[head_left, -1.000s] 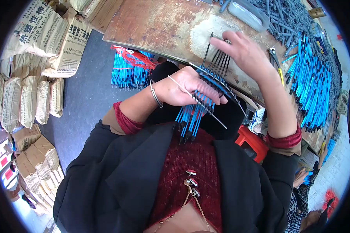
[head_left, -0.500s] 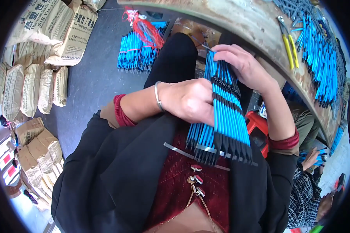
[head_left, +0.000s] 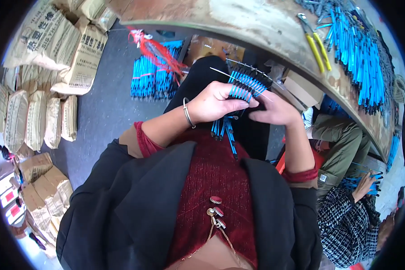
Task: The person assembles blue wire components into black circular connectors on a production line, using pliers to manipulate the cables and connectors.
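A bundle of thin blue-and-black rods [head_left: 249,83] is tilted up over my lap, several of its rods hanging below my fingers. My left hand [head_left: 218,102] grips its left side, the thumb lying across the rods. At the right side, my right hand [head_left: 276,109] curls against the bundle with some fingertips hidden behind it. Thin silvery strips [head_left: 220,72] cross the row of rods and stick out past its edges.
A wooden table [head_left: 256,22] curves along the far side, bearing yellow-handled pliers [head_left: 317,47] and heaped blue rods [head_left: 357,67]. Tied rod bundles [head_left: 150,78] and red string [head_left: 155,51] are beyond my knee. Paper sacks [head_left: 31,117] stand left; a co-worker's hand [head_left: 364,185] holds rods at right.
The bundle has swung up and away from my chest, its rods now foreshortened. My left hand has shifted onto its side; my right hand has come down from its top end.
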`<action>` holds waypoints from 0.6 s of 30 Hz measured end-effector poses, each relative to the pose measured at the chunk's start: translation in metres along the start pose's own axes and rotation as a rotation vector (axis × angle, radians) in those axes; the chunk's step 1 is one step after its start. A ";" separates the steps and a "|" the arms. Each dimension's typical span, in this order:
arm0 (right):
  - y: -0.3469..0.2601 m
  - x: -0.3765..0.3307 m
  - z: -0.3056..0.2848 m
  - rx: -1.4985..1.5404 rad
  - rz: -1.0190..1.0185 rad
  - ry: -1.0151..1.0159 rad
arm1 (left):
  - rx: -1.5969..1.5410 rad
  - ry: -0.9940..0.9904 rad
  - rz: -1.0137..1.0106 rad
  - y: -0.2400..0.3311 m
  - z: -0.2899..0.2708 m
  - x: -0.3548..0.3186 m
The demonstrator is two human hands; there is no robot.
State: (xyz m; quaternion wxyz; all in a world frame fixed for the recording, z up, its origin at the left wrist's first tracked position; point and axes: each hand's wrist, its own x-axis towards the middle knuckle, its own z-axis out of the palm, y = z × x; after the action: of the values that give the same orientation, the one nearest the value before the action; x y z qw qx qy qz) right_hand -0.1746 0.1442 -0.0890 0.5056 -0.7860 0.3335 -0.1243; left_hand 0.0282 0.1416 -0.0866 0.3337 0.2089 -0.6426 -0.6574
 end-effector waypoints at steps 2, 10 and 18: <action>-0.013 -0.007 0.007 0.484 -0.034 0.296 | -0.178 0.067 -0.177 0.003 0.004 0.006; -0.021 0.030 0.044 0.068 0.074 1.101 | -0.281 0.137 -0.248 0.015 0.006 0.032; -0.030 0.047 0.052 -0.109 -0.015 1.200 | -0.323 0.165 -0.033 -0.007 -0.010 -0.005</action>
State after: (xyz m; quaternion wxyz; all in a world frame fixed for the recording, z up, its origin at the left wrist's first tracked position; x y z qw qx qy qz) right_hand -0.1000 0.1588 -0.0928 0.1873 -0.6056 0.5611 -0.5324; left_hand 0.0376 0.1377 -0.0952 0.4035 0.2161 -0.4956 -0.7381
